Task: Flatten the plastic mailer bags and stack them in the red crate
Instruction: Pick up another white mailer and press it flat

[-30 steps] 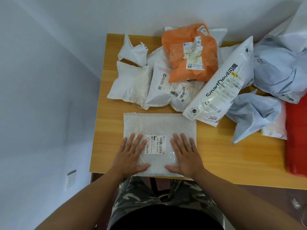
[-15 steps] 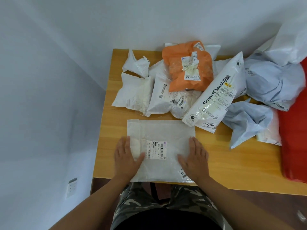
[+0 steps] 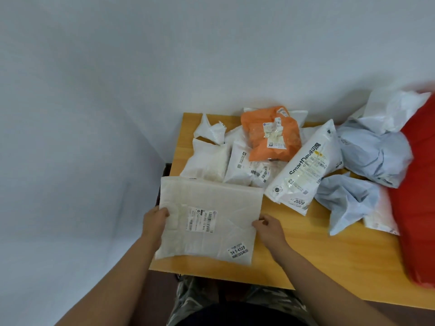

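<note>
We grip the flattened white mailer (image 3: 209,217) by its side edges, left hand (image 3: 154,220) and right hand (image 3: 268,228) pinching it. Next, we judge, it goes rightward into the red crate (image 3: 421,196), kept flat

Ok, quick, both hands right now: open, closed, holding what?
Left hand: grips the left edge of the flattened white mailer.
Right hand: grips the same mailer's right edge.

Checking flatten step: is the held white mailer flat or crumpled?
Flat: the white rectangular plastic mailer bag is spread smooth, left hand and right hand gripping its side edges.
</note>
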The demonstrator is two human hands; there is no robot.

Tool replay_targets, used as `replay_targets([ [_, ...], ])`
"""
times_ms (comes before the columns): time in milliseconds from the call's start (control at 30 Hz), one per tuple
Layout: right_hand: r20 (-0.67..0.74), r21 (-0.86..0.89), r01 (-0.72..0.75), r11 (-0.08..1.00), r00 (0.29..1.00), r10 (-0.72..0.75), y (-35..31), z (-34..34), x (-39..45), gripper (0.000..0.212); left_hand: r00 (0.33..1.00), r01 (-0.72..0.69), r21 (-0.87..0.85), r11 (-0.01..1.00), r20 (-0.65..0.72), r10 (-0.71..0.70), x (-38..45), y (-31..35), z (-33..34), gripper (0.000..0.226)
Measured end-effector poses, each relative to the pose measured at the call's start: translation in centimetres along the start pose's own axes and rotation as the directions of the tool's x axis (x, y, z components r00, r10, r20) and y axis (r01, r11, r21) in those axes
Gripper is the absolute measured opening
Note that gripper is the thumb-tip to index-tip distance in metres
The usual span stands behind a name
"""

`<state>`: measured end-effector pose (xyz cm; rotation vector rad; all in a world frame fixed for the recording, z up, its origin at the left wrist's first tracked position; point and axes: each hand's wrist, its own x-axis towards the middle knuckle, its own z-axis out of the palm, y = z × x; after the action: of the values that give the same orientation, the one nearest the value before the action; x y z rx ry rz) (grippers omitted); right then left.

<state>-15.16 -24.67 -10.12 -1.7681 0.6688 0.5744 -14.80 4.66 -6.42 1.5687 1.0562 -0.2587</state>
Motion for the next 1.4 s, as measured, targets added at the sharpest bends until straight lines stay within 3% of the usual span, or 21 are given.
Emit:
replay_targets([
  [167,0.105,0.157,0.145,0.977,0.981,-0.163,-4.8,-1.3,-0.3,0.005,0.98,-0.147,-0.16,0.976,0.11,0.166,-0.5,2.5,-3.2,0.024],
  [300,0.181,0.172,0.111,0.979,0.973,-0.142,-5.2,-2.6,-0.2,0.013,0.943,-0.223,-0.092,0.97,0.233,0.239,-0.4,2.2,-5.1,0.022],
  [433,0.237,0.115,-0.023,0.993,0.972,-0.005,-3.1,-3.4,-0.3,0.027,0.902,-0.093,-0.062,0.994,0.418,0.111,1.2,0.7,-6.6,0.026],
  [567,0.234,0.102,-0.095,0.99,0.97,0.069,-0.3,-4.1,-0.2,0.015,0.869,0.083,-0.063,0.995,0.493,-0.041,2.4,-1.8,-7.0,0.043],
  [667,0.192,-0.03,-0.096,0.995,0.976,0.1,2.4,-4.3,0.6,0.006,0.84,0.054,0.021,0.998,0.54,-0.057,2.8,-4.0,-6.0,0.036],
  [767,0.184,-0.357,-0.001,0.934,0.98,0.071,4.5,-4.1,1.4,0.013,0.864,-0.064,0.218,0.974,0.5,-0.055,2.4,-5.5,-3.5,0.03],
  [867,0.214,-0.654,0.148,0.742,0.977,-0.006,5.2,-3.5,1.5,0.027,0.913,-0.238,0.491,0.838,0.408,0.02,2.4,-6.6,-1.0,0.044],
  [967,0.169,-0.858,0.229,0.46,0.971,-0.169,5.4,-2.5,1.5,0.035,0.903,-0.425,0.721,0.547,0.381,0.199,2.5,-7.1,0.6,0.048],
  [1067,0.231,-0.882,0.387,0.269,0.853,-0.468,5.0,-0.4,2.1,0.038,0.816,-0.56,0.749,0.354,0.424,0.392,2.4,-6.8,2.5,0.049],
  [1133,0.332,-0.851,0.495,0.174,0.766,-0.55,3.9,1.5,2.5,0.049,0.737,-0.638,0.729,0.25,0.481,0.475,2.6,-6.4,3.9,0.051],
  [1267,0.513,-0.78,0.621,0.075,0.703,-0.492,1.8,5.9,4.1,0.063,0.642,-0.717,0.686,0.122,0.583,0.499,3.7,-6.7,6.3,0.057],
  [1400,0.567,-0.737,0.673,0.056,0.662,-0.49,0.9,9.2,5.9,0.065,0.599,-0.738,0.673,0.048,0.621,0.504,5.4,-8.3,7.5,0.056],
])
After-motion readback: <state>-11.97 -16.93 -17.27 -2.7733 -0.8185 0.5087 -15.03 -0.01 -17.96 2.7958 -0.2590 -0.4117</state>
